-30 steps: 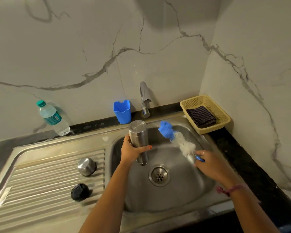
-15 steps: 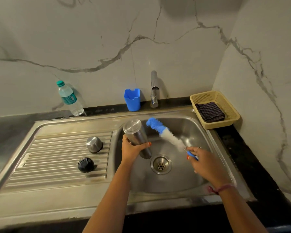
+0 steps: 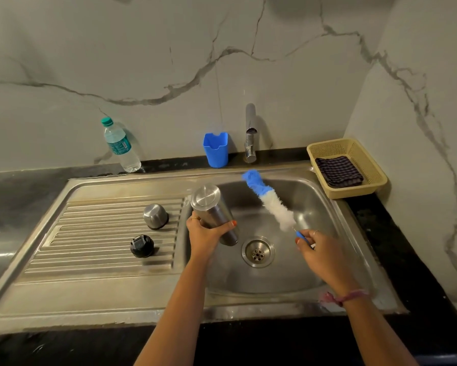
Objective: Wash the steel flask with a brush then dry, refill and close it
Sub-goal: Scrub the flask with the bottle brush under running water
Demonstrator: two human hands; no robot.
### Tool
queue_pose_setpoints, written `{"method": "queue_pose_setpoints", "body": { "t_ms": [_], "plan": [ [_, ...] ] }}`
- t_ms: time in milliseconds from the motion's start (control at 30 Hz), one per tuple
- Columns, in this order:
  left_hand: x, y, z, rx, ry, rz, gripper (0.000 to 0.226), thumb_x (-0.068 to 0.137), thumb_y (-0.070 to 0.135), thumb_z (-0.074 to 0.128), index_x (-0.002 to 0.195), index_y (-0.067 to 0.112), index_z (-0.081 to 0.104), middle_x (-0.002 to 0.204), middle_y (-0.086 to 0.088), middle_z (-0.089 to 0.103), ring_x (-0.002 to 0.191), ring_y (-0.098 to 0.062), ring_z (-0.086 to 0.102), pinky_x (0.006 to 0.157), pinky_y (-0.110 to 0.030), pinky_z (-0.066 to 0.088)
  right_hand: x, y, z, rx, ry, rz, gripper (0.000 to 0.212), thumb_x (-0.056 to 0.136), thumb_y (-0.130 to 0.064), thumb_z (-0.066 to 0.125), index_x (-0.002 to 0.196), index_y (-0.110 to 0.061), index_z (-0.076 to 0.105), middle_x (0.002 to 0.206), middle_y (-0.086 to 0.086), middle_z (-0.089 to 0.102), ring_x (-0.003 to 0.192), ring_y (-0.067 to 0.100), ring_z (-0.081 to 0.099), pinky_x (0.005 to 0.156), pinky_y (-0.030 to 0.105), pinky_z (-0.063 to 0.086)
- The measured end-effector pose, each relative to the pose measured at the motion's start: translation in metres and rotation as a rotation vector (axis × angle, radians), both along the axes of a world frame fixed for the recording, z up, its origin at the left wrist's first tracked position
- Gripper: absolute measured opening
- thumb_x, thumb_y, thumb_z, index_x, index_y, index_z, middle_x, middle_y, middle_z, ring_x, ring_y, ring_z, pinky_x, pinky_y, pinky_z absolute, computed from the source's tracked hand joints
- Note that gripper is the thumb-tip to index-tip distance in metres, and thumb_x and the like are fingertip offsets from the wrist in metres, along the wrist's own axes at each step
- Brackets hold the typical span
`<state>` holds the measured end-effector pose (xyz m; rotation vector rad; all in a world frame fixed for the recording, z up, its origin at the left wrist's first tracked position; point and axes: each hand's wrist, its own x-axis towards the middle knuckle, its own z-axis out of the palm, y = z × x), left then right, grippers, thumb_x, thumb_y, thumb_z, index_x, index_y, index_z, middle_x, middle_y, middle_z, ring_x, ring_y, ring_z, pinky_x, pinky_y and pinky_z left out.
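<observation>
- We see the left hand [image 3: 204, 235] wrapped around the steel flask [image 3: 214, 213], thumb across its side, holding it tilted over the left part of the sink basin [image 3: 314, 202]; the flask's flat closed end faces up toward the camera.
- We see the right hand [image 3: 318, 249] pinching the blue handle of the bottle brush [image 3: 271, 204] between thumb and fingers; the brush head, white then blue at the tip, points up and away over the basin, apart from the flask.
- The drain [image 3: 258, 251] lies between the two hands.
- On the ribbed drainboard [image 3: 90, 233] we note a black stopper [image 3: 142, 246] and, beyond it, a steel cap [image 3: 155, 216].
- Further back stand a plastic water bottle [image 3: 119, 146], a blue cup [image 3: 216, 149] and the tap [image 3: 250, 133].
- At far right, a yellow basket [image 3: 327, 147] holds a dark checked cloth [image 3: 338, 171].
</observation>
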<state>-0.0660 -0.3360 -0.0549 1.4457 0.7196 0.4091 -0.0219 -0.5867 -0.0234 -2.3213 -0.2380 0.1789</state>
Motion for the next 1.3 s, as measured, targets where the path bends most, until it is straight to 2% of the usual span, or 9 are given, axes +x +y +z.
{"method": "queue_pose_setpoints", "body": {
  "t_ms": [67, 267, 400, 467, 600, 833, 967, 1167, 1300],
  "plan": [
    [-0.002, 0.002, 0.004, 0.004, -0.006, 0.005, 0.111, 0.033, 0.036, 0.102, 0.129, 0.015, 0.05, 0.123, -0.009, 0.064, 0.108, -0.021, 0.067, 0.091, -0.042, 0.059, -0.003, 0.003, 0.003, 0.033, -0.065, 0.024, 0.021, 0.094, -0.022, 0.057, 0.112, -0.013, 0.065, 0.075, -0.018, 0.057, 0.063, -0.001, 0.053, 0.054, 0.003, 0.037],
    [-0.007, 0.016, 0.017, 0.049, -0.025, -0.049, 0.075, 0.055, 0.005, 0.095, 0.121, 0.009, 0.06, 0.108, -0.006, 0.073, 0.099, -0.019, 0.071, 0.073, -0.021, 0.057, -0.018, 0.029, 0.002, 0.107, -0.329, -0.041, 0.028, 0.095, -0.032, 0.052, 0.118, -0.019, 0.062, 0.082, -0.015, 0.059, 0.068, 0.0, 0.054, 0.057, 0.008, 0.036],
    [-0.011, 0.024, 0.025, 0.043, 0.001, -0.112, 0.079, 0.056, 0.005, 0.094, 0.124, 0.015, 0.055, 0.111, -0.001, 0.069, 0.101, -0.016, 0.067, 0.067, -0.017, 0.054, -0.02, 0.044, -0.015, 0.012, -0.222, -0.101, 0.028, 0.096, -0.033, 0.051, 0.117, -0.018, 0.062, 0.062, -0.015, 0.051, 0.056, 0.003, 0.05, 0.05, 0.019, 0.036],
    [-0.013, 0.03, 0.027, 0.004, 0.002, -0.129, 0.078, 0.056, 0.007, 0.094, 0.122, 0.018, 0.054, 0.111, 0.0, 0.069, 0.102, -0.015, 0.067, 0.073, -0.022, 0.056, -0.023, 0.048, -0.02, -0.049, -0.137, -0.104, 0.03, 0.096, -0.036, 0.05, 0.116, -0.019, 0.064, 0.063, -0.011, 0.056, 0.058, 0.007, 0.053, 0.052, 0.023, 0.042],
    [-0.015, 0.043, 0.029, -0.04, 0.013, -0.159, 0.073, 0.053, 0.012, 0.097, 0.114, 0.019, 0.057, 0.11, -0.002, 0.071, 0.101, -0.017, 0.069, 0.089, -0.037, 0.059, -0.039, 0.066, -0.017, 0.042, -0.171, -0.211, 0.031, 0.096, -0.031, 0.053, 0.115, -0.011, 0.065, 0.063, -0.009, 0.057, 0.054, 0.0, 0.05, 0.048, 0.013, 0.032],
    [-0.02, 0.057, 0.023, -0.061, 0.039, -0.204, 0.077, 0.051, 0.012, 0.098, 0.116, 0.015, 0.057, 0.11, -0.005, 0.072, 0.103, -0.02, 0.07, 0.094, -0.044, 0.057, -0.054, 0.089, -0.015, 0.027, -0.172, -0.253, 0.03, 0.098, -0.03, 0.049, 0.104, -0.008, 0.068, 0.067, 0.004, 0.065, 0.059, 0.019, 0.059, 0.058, 0.039, 0.051],
    [-0.025, 0.064, 0.026, -0.093, 0.031, -0.218, 0.08, 0.049, 0.012, 0.098, 0.119, 0.012, 0.058, 0.11, -0.005, 0.073, 0.101, -0.02, 0.07, 0.093, -0.045, 0.057, -0.072, 0.096, -0.016, 0.043, -0.22, -0.287, 0.026, 0.098, -0.026, 0.051, 0.101, -0.009, 0.069, 0.057, -0.009, 0.057, 0.05, 0.006, 0.052, 0.044, 0.017, 0.038],
    [-0.031, 0.072, 0.034, -0.115, 0.01, -0.235, 0.075, 0.054, 0.005, 0.095, 0.118, 0.012, 0.057, 0.112, -0.007, 0.071, 0.102, -0.02, 0.069, 0.09, -0.039, 0.058, -0.08, 0.111, -0.024, 0.071, -0.094, -0.366, 0.031, 0.1, -0.03, 0.046, 0.103, -0.007, 0.067, 0.056, -0.012, 0.048, 0.051, 0.0, 0.045, 0.044, 0.015, 0.029],
    [-0.034, 0.079, 0.04, -0.114, 0.003, -0.244, 0.076, 0.057, 0.006, 0.094, 0.121, 0.015, 0.055, 0.112, -0.002, 0.069, 0.099, -0.012, 0.067, 0.074, -0.02, 0.052, -0.091, 0.124, -0.017, 0.168, -0.171, -0.409, 0.029, 0.099, -0.026, 0.046, 0.105, -0.005, 0.065, 0.063, -0.01, 0.054, 0.057, 0.002, 0.05, 0.048, 0.014, 0.036]
  ]
}}
